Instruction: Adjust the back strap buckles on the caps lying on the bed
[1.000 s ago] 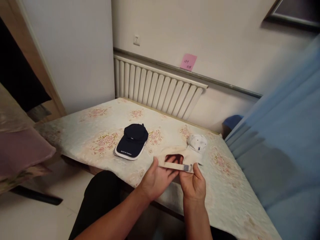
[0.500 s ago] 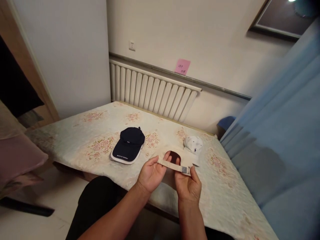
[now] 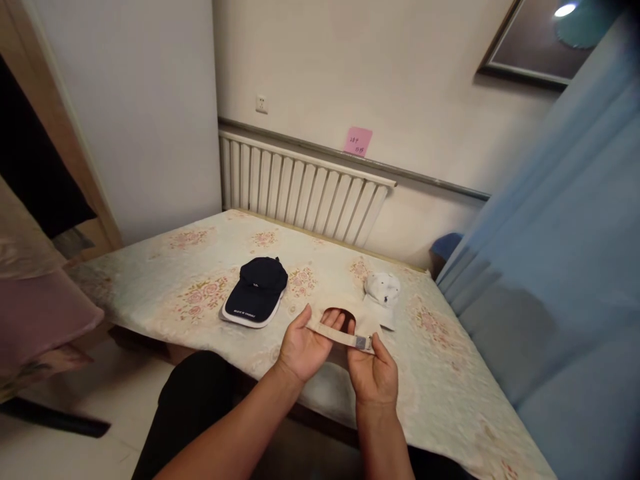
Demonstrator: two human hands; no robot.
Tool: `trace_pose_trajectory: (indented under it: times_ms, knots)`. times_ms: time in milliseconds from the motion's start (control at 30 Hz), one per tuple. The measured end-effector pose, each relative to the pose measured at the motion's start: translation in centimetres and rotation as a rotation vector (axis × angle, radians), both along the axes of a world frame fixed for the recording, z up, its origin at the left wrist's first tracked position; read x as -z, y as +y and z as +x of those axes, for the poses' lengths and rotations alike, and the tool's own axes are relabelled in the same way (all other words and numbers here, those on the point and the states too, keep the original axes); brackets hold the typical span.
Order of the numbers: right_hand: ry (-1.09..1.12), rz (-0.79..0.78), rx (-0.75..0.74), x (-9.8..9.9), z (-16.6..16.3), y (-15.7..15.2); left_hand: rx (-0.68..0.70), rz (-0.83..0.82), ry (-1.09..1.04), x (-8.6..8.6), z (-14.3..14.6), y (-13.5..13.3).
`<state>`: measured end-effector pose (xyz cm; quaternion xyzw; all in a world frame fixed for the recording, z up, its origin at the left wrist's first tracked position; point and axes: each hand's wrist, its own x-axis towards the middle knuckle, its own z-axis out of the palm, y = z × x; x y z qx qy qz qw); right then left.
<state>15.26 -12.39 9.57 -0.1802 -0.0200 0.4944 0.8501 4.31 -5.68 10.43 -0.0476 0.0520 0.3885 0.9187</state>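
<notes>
Between both hands is a cream cap (image 3: 369, 321), its back strap and buckle turned toward me and the dark inside showing through the opening. My left hand (image 3: 307, 348) grips the strap's left end, thumb on top and fingers reaching under it. At the buckle end, my right hand (image 3: 373, 368) pinches the cap with its thumb, the other fingers beneath. A navy cap (image 3: 257, 290) with a white-edged brim rests on the bed to the left, apparently with a white cap under it. Just beyond my right hand lies a white cap (image 3: 383, 291) with a small dark logo.
The caps are over a bed with a flowered cover (image 3: 320, 257). Behind it stand a radiator (image 3: 305, 190) and a wall with a pink note (image 3: 358, 141). A blue curtain (image 3: 545, 253) hangs at the right, and pink cloth (image 3: 50, 313) at the left.
My view has shifted slightly. The cream cap has tilted a little and both hands stay on it; more of the white cap behind it shows. The navy cap stays on the bed.
</notes>
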Motion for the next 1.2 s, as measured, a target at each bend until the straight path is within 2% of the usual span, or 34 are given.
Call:
trace_pose_trajectory:
  times_ms: [300,800,1033,1200]
  knots:
    - [-0.044,0.01,0.06,0.1,1.4,-2.6,0.025,0.039,0.081,-1.0,0.9,-1.8]
    - [-0.099,0.023,0.057,1.3,2.0,-4.8,0.023,0.039,0.089,0.5,1.2,-3.4]
    - [-0.07,-0.004,0.077,1.4,2.4,-5.1,0.023,0.062,0.076,0.6,1.7,-3.7]
    - [-0.064,0.046,0.081,1.3,2.6,-5.6,0.06,0.085,0.072,0.8,2.4,-3.9]
